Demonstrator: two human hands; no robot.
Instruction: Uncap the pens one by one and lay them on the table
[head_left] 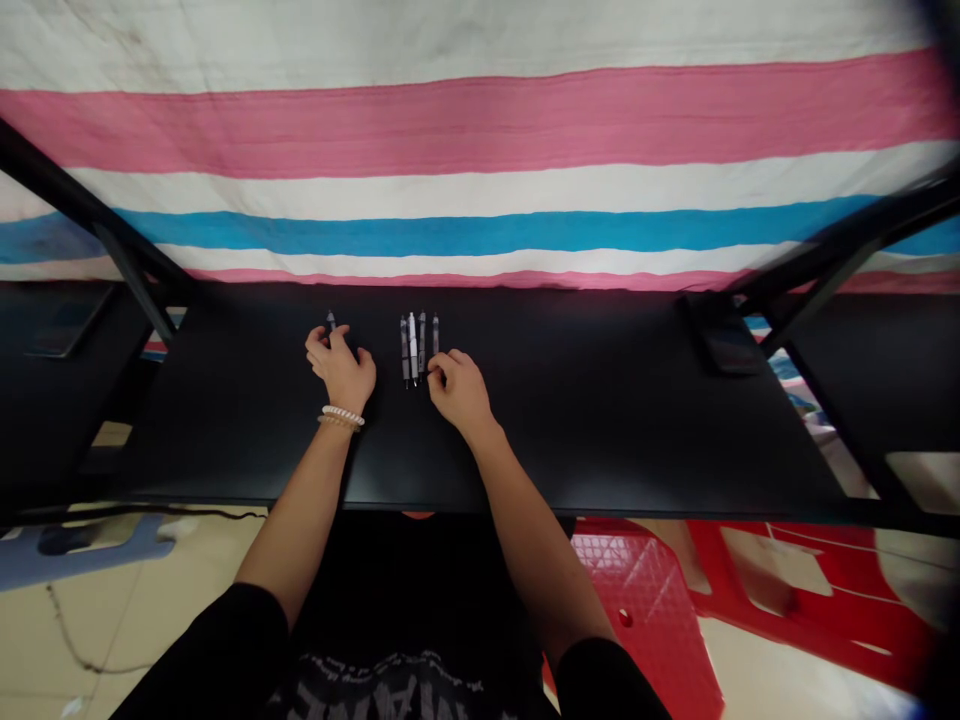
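Several pens stand side by side, lengthwise, on the black table. Among them is a white pen, with a dark clear pen to its left and another dark pen to its right. My right hand has its thumb and index finger pinched at the lower end of the rightmost pen. To the left, my left hand lies over one more pen, whose top shows beyond the spread fingers; its lower part is hidden.
A dark phone-like object lies at the table's right end. A striped cloth hangs along the back edge. Black metal bars slope at both sides. A red stool stands below the front edge.
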